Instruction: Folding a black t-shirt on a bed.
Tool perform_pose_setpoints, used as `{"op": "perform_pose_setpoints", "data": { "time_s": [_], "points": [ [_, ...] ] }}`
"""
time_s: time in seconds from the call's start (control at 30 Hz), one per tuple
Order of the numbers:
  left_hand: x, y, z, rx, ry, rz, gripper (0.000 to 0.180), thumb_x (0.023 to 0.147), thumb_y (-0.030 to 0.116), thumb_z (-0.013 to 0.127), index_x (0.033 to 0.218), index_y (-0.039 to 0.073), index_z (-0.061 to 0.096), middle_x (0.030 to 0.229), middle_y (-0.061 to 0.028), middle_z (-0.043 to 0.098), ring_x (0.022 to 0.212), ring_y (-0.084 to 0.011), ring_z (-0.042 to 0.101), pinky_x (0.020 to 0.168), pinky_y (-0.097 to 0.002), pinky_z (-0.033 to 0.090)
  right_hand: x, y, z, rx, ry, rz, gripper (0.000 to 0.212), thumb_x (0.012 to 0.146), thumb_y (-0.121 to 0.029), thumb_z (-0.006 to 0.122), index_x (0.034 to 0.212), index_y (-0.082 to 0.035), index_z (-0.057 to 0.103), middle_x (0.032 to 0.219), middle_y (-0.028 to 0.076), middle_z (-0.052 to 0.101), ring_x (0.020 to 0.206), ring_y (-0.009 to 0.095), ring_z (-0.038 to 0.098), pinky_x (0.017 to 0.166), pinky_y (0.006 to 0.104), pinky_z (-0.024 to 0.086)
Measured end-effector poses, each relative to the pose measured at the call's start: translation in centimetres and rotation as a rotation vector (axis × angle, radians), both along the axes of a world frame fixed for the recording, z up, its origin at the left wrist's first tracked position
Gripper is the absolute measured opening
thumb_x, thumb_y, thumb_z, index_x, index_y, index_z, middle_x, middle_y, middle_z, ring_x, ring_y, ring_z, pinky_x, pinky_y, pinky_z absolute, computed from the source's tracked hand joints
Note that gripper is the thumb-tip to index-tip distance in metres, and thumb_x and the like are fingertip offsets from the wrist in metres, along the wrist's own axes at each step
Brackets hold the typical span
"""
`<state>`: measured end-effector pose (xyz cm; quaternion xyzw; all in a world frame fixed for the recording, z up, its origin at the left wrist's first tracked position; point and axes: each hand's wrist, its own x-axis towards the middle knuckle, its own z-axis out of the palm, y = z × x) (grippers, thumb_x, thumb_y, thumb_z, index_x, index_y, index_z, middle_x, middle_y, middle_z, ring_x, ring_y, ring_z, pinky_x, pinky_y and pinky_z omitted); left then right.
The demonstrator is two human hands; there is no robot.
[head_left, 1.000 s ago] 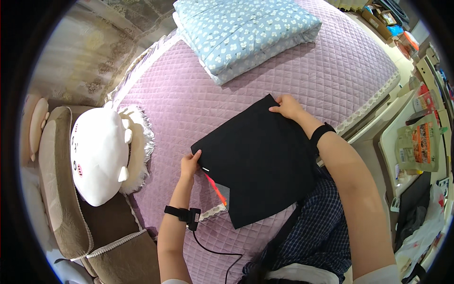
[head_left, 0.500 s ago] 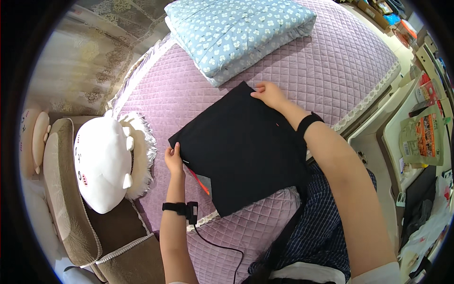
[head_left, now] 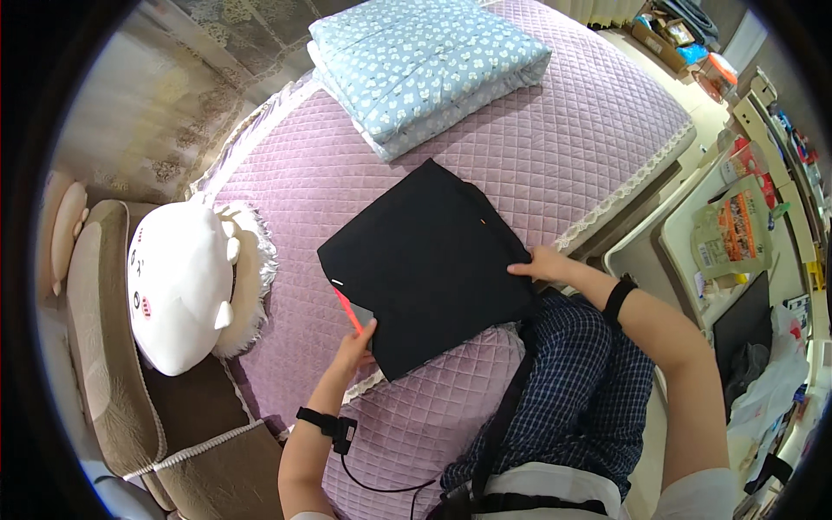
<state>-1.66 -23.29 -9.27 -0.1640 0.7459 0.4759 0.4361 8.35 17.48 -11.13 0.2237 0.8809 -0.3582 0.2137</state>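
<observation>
A folded black garment (head_left: 425,269) lies flat on the mauve quilted bedspread (head_left: 303,165) in front of me. At its left side a red-orange strip and a grey patch show by a notch in the fold. My left hand (head_left: 354,348) grips the edge there, thumb on top, with the other fingers partly hidden. On the right edge, near its lower corner, my right hand (head_left: 539,263) pinches the cloth. The garment's near right corner reaches my checked trousers (head_left: 563,364).
A folded blue floral quilt (head_left: 425,78) rests farther back on the bed. To the left, a white plush toy (head_left: 178,286) leans on a brown sofa chair (head_left: 100,338). A white cart (head_left: 667,225) with a green pouch (head_left: 732,234) stands right. A cable hangs from my left wristband.
My left hand has slid nearer along the left edge to the notch. My right hand has come from the far corner down to the right edge. The garment remains on the bed.
</observation>
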Motion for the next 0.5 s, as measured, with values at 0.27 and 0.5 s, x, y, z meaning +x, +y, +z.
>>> {"op": "perform_pose_setpoints", "data": {
  "time_s": [0.27, 0.5],
  "points": [
    [4.8, -0.5, 0.8, 0.052, 0.042, -0.013, 0.039, 0.079, 0.027, 0.062, 0.103, -0.002, 0.05, 0.094, -0.0092, 0.058, 0.074, -0.0159, 0.057, 0.06, -0.0277, 0.047, 2.5, -4.7, 1.5, -0.561, -0.267, -0.359, 0.065, 0.066, -0.026, 0.073, 0.119, -0.003, 0.044, 0.114, 0.013, 0.051, 0.103, 0.028, 0.049, 0.08, 0.0426, 0.043],
    [4.8, -2.2, 4.6, 0.29, 0.215, 0.121, 0.031, 0.081, 0.02, 0.06, 0.099, -0.004, 0.05, 0.08, -0.0074, 0.057, 0.058, -0.0129, 0.055, 0.045, -0.0254, 0.048, 2.5, -5.3, 0.9, -0.844, -0.053, -0.48, 0.058, 0.068, -0.019, 0.071, 0.118, -0.006, 0.045, 0.114, 0.01, 0.051, 0.104, 0.024, 0.048, 0.083, 0.04, 0.04]
  ]
}}
